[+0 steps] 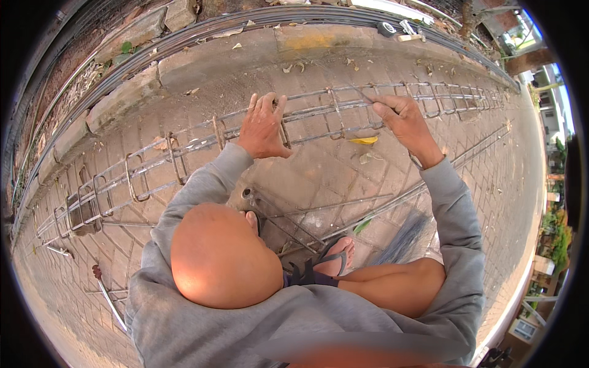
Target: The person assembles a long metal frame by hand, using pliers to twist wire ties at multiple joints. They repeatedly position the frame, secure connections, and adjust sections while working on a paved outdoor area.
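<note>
Both hands (264, 127) apparently gripping rebar cage (319, 116).

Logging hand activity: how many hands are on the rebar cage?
2: the left hand grips a stirrup at the cage's middle; the right hand pinches a rod further right.

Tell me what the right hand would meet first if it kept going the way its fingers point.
The right hand points up-left along the rebar cage. It would likely meet the cage's next stirrup first, though depth is hard to judge here.
</note>
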`<state>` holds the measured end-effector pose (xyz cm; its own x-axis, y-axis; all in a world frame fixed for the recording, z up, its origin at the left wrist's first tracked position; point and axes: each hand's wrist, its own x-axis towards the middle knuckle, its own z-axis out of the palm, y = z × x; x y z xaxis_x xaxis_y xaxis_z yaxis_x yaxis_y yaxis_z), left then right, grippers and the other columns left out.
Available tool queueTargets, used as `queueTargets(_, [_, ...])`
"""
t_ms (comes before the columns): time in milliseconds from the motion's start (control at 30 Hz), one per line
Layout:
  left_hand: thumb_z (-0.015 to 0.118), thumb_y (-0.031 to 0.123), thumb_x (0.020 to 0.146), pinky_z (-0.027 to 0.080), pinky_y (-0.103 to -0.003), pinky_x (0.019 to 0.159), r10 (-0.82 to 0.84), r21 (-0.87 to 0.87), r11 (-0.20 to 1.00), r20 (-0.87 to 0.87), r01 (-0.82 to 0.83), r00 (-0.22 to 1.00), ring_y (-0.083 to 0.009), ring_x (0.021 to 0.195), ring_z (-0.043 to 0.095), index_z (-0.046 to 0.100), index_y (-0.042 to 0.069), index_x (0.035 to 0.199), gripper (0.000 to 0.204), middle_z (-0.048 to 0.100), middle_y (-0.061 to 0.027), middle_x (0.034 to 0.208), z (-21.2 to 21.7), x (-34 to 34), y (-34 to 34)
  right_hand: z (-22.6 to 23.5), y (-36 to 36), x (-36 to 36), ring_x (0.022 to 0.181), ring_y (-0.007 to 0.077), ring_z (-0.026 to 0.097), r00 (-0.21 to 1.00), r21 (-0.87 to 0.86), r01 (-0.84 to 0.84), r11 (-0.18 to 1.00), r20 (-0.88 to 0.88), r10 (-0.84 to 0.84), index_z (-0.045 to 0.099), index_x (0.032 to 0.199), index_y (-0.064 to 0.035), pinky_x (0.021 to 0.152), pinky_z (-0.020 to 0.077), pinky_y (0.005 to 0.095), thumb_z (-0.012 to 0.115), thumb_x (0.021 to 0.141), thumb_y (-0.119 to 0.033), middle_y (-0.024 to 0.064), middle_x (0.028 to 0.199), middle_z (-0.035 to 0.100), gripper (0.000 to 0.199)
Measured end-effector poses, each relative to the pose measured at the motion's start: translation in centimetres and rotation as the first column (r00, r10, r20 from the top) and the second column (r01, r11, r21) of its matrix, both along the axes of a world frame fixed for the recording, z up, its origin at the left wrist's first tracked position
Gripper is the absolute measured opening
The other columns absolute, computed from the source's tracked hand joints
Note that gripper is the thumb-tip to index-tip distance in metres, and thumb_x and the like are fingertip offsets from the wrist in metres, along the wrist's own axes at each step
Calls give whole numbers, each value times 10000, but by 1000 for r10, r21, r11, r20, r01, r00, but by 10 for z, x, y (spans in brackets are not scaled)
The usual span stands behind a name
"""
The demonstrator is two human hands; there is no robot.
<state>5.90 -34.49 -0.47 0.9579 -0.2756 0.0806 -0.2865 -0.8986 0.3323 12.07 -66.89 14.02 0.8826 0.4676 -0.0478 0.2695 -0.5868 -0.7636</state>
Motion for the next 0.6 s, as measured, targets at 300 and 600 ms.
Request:
queueTargets(300, [893, 366, 725, 363, -607, 1205, 37, -260, 961, 475, 99, 879, -448, 1406, 467, 491, 21, 1515, 951, 509, -234, 1448, 37, -28, -13, -25, 21, 14, 1065, 310, 751, 989, -97, -128, 987, 61, 134, 767, 1229, -37, 947, 553, 376, 660, 986, -115, 212, 1170, 769, 277])
queueTargets(600, [727, 161, 925, 564, -485, 713, -139, -282, 938, 223, 200, 965, -352, 823, 716, 748, 74, 1162, 253, 732, -119, 937, 66, -25, -27, -21, 51, -4, 916, 337, 757, 899, 1, -438, 899, 15, 438, 783, 1175, -59, 822, 567, 406, 692, 946, -83, 194, 1072, 777, 247])
